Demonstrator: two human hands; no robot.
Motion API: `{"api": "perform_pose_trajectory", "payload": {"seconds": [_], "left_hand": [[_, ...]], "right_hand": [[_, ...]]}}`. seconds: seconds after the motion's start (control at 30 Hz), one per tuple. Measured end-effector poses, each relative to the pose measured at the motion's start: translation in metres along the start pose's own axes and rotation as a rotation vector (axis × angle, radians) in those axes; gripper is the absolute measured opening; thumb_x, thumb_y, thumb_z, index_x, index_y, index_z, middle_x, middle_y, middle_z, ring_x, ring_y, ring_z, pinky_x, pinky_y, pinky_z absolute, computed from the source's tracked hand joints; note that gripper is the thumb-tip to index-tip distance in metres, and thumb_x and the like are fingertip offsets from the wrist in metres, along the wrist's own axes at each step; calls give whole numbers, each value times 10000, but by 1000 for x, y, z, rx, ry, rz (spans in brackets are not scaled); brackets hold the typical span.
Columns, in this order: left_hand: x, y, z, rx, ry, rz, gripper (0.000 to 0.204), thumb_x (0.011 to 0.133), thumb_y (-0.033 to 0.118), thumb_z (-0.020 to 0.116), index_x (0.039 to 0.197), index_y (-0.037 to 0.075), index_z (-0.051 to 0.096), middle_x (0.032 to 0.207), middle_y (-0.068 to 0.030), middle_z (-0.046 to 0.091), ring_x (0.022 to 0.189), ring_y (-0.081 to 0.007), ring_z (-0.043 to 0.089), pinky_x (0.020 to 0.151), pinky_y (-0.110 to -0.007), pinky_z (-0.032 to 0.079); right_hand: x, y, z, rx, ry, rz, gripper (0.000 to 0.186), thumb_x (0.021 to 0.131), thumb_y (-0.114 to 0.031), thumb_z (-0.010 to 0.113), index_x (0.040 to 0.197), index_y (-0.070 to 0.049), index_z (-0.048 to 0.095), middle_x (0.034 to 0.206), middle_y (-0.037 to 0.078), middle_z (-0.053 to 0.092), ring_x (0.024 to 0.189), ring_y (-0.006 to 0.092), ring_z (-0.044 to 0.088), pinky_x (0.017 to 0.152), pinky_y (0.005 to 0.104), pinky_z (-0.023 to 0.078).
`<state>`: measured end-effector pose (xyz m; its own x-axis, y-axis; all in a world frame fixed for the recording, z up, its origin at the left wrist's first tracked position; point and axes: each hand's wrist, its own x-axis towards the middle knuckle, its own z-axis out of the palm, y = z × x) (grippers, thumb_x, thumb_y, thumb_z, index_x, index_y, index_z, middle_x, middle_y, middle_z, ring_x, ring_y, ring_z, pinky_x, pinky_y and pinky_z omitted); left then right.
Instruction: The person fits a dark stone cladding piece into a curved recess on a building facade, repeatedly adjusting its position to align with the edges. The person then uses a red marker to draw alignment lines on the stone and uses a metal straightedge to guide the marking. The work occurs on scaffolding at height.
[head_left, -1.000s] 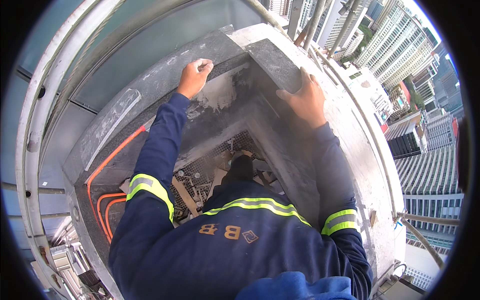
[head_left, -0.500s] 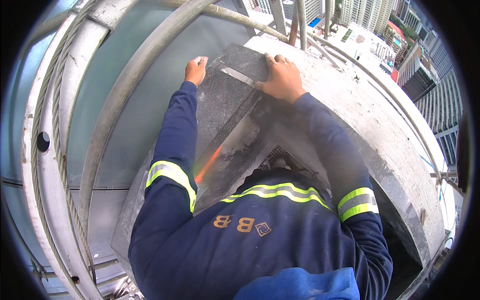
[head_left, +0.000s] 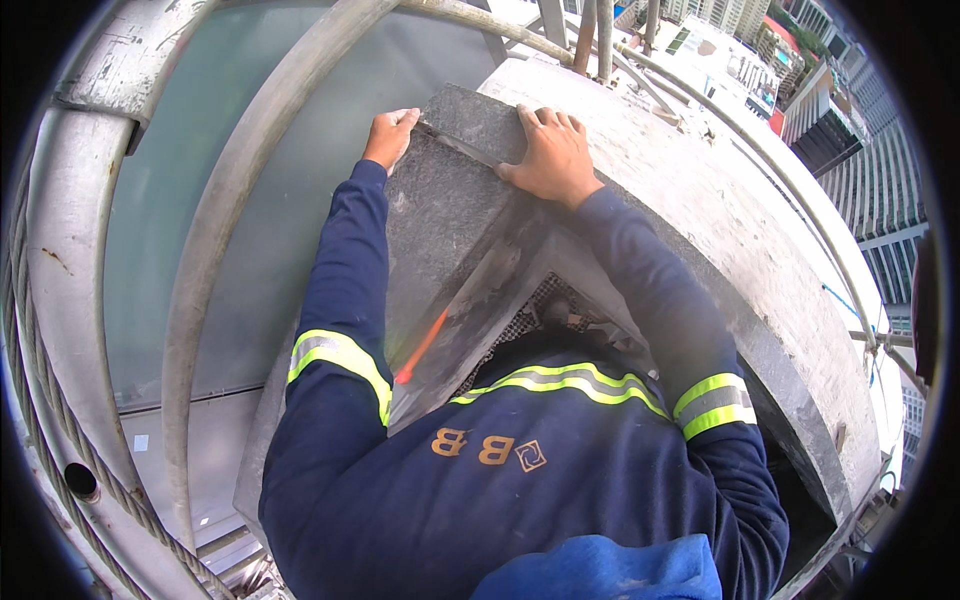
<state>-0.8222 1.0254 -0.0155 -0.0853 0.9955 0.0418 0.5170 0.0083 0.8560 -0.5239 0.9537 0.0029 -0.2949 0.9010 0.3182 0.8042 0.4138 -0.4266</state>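
Both my hands are at the upper end of a speckled dark grey stone slab (head_left: 440, 200). My left hand (head_left: 388, 140) has its fingers closed at the left end of a narrow grey strip (head_left: 458, 146) lying across the slab. My right hand (head_left: 555, 160) has its fingers spread over the slab, with its thumb touching the strip's right end. Below them is a recess with grey walls, a dark grid at the bottom and an orange tube (head_left: 425, 338) along its left side, partly hidden by my body.
A pale concrete ledge (head_left: 700, 170) curves along the right, with a metal rail (head_left: 760, 170) beyond it and city buildings far below. On the left are curved steel tubes (head_left: 240, 170), steel cables and greenish panels (head_left: 290, 230).
Since a second ago the view has shifted and my hands have moved closer together along the slab. In the last half second my left hand has closed in on the strip's left end.
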Motion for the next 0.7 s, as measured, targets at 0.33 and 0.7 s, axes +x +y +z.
{"api": "perform_pose_trajectory", "payload": {"seconds": [0.33, 0.7], "left_hand": [[-5, 3, -4, 16, -55, 45, 344, 992, 143, 595, 1236, -95, 635, 1232, -188, 677, 1156, -218, 631, 1022, -308, 454], [-2, -3, -1, 45, -6, 46, 305, 930, 119, 654, 1179, -54, 687, 1160, -174, 714, 1063, -217, 678, 946, -307, 509]], "right_hand": [[4, -6, 7, 38, -64, 14, 938, 697, -539, 790, 1421, -19, 497, 1239, 211, 596, 1209, 371, 541, 1066, 478, 382], [7, -8, 4, -9, -142, 1, 978, 738, -658, 735, 1435, -21, 481, 1269, 227, 587, 1227, 385, 546, 1063, 487, 401]]}}
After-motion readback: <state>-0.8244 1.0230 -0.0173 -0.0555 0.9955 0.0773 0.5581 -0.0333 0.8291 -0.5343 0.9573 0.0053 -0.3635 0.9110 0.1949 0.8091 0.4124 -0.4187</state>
